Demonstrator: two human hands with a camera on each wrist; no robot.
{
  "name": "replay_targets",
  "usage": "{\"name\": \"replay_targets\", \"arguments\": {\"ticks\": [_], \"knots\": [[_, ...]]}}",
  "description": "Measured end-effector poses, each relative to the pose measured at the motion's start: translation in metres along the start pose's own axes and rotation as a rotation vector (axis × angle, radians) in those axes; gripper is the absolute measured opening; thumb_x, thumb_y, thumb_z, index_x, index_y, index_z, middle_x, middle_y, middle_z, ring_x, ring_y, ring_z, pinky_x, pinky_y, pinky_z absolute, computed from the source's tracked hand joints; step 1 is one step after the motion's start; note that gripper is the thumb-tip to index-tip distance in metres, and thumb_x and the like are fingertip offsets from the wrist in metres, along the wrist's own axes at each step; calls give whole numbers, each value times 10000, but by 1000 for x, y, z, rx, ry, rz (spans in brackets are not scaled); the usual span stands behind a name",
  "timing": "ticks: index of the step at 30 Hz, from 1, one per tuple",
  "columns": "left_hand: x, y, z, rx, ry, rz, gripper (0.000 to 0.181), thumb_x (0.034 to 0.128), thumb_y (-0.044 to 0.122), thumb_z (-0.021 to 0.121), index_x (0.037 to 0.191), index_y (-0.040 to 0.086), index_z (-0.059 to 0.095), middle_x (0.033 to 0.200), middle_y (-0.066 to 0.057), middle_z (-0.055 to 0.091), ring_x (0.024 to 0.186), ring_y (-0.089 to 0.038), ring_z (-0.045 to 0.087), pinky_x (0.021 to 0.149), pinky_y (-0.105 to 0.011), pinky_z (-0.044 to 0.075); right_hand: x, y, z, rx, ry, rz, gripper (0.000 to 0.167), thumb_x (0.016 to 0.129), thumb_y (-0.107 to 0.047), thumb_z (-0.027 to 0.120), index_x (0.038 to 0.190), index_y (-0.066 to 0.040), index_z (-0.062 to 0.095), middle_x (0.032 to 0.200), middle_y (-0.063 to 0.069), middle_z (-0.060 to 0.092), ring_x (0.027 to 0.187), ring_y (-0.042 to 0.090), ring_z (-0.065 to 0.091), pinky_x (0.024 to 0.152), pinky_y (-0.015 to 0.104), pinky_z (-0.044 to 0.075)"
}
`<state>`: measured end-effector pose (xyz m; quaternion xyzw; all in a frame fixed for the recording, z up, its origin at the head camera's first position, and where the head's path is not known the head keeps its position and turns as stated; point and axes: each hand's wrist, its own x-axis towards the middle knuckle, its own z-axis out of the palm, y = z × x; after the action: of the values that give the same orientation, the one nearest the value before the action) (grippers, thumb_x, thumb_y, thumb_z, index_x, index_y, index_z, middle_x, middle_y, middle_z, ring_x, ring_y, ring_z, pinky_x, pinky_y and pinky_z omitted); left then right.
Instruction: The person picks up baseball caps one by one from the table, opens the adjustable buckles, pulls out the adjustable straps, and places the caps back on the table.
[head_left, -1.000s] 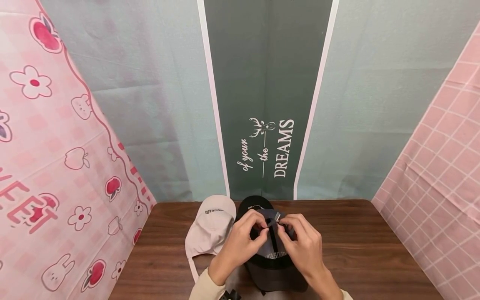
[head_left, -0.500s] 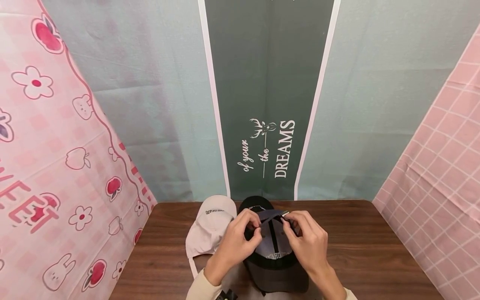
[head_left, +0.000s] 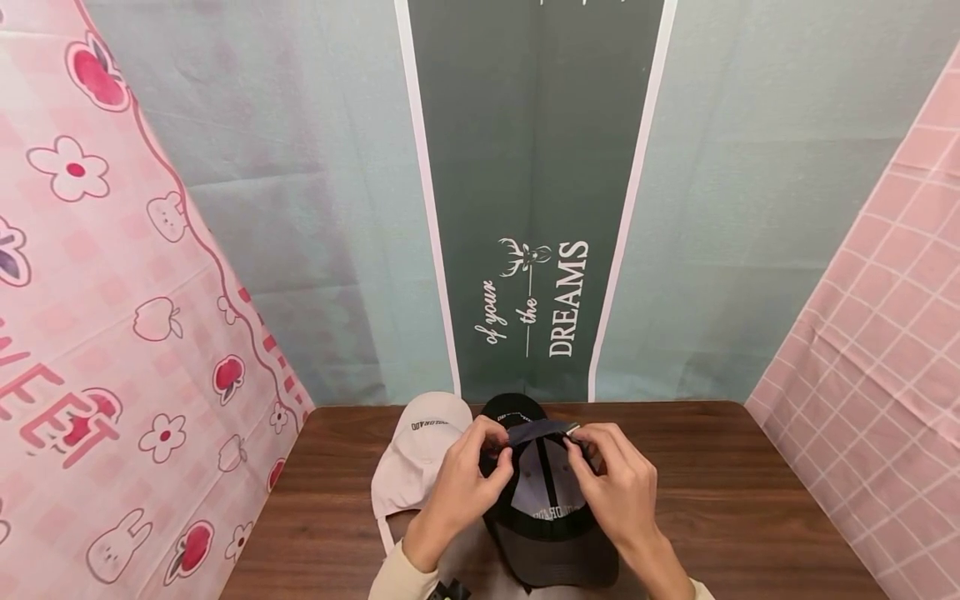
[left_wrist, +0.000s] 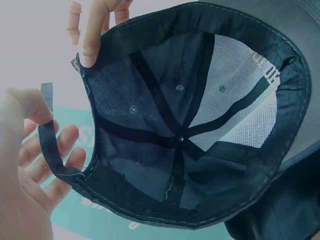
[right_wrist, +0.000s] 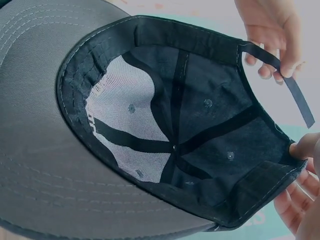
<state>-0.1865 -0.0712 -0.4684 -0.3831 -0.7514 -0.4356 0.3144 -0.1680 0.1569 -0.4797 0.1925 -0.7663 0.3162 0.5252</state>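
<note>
A dark grey cap [head_left: 558, 560] lies upside down between my hands, its mesh-fronted inside facing up. My left hand [head_left: 465, 477] pinches the cap's back strap [left_wrist: 48, 140] between thumb and forefinger. The strap's free end sticks out past that thumb in the right wrist view, apart from the cap's other back edge. My right hand [head_left: 621, 483] pinches that opposite edge, thumb on the inside, as the right wrist view shows. A small metal buckle [head_left: 573, 429] shows beside the right fingertips.
To the left, a pale cap [head_left: 422, 458] lies on the wooden table [head_left: 720, 500], its strap hanging loose toward me. Behind the held cap sits a black cap [head_left: 512, 406]. Printed cloths hang at the back and both sides.
My left hand has moved left and my right hand slightly right, so they are wider apart. More of the strap and the cap's inside shows between them.
</note>
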Motion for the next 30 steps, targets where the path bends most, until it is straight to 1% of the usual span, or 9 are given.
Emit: {"name": "replay_targets", "arguments": {"ticks": [5, 9, 13, 16, 19, 21, 24, 27, 30], "knots": [[-2, -3, 2, 8, 1, -8, 344, 867, -120, 699, 1169, 22, 619, 1020, -59, 606, 849, -130, 611, 740, -211, 567, -2, 0, -1, 9, -7, 7, 86, 897, -158, 774, 942, -85, 770, 930, -9, 731, 608, 75, 567, 553, 143, 423], [-4, -6, 3, 67, -11, -66, 387, 863, -108, 761, 1197, 47, 642, 1097, -48, 602, 921, -164, 587, 784, -262, 559, -2, -1, -2, 22, -20, 14, 126, 842, -98, 807, 964, -101, 774, 936, -13, 729, 615, 61, 564, 556, 142, 427], [-6, -7, 4, 135, -89, -178, 340, 926, 31, 805, 1238, 90, 682, 1228, -48, 616, 1105, -207, 576, 907, -359, 559, -1, -1, -3, 36, -41, 27, 192, 796, -59, 823, 973, -119, 776, 937, -26, 723, 613, 42, 546, 561, 134, 422], [-6, -8, 5, 184, -166, -244, 350, 955, 125, 805, 1288, 127, 695, 1327, -45, 618, 1244, -233, 557, 1010, -425, 530, -2, -2, -4, 48, -60, 38, 154, 834, -101, 817, 979, -127, 772, 942, -32, 718, 612, 36, 540, 560, 132, 420], [-7, -9, 8, 207, -203, -281, 313, 963, 131, 798, 1261, 157, 709, 1329, -30, 634, 1264, -225, 583, 1024, -427, 539, -3, -2, -3, 62, -69, 39, 104, 886, -162, 796, 982, -130, 769, 945, -34, 717, 607, 44, 543, 557, 133, 420], [-8, -10, 9, 221, -194, -288, 236, 968, 105, 784, 1185, 169, 719, 1269, -5, 653, 1217, -196, 621, 984, -395, 566, -3, -3, -3, 67, -71, 37, 94, 908, -188, 779, 981, -130, 767, 941, -36, 716, 601, 58, 549, 555, 130, 417], [-8, -11, 10, 224, -148, -285, 173, 966, 46, 758, 1071, 173, 704, 1153, 22, 664, 1104, -152, 662, 909, -346, 586, -4, -4, -4, 67, -74, 34, 101, 892, -175, 786, 980, -128, 767, 927, -45, 712, 595, 67, 556, 551, 128, 416], [-8, -12, 11, 199, -101, -279, 182, 961, 1, 730, 1044, 156, 682, 1082, 28, 657, 1030, -127, 674, 878, -318, 583, -5, -4, -5, 42, -91, 39, 162, 833, -122, 826, 983, -130, 767, 915, -54, 707, 608, 64, 566, 554, 133, 425], [-7, -13, 11, 156, -61, -269, 192, 955, -34, 707, 1047, 130, 667, 1052, 13, 649, 1003, -134, 679, 866, -321, 587, -7, -2, -7, -10, -133, 60, 255, 776, -86, 854, 1008, -141, 765, 928, -57, 714, 652, 70, 584, 574, 159, 442]]}}
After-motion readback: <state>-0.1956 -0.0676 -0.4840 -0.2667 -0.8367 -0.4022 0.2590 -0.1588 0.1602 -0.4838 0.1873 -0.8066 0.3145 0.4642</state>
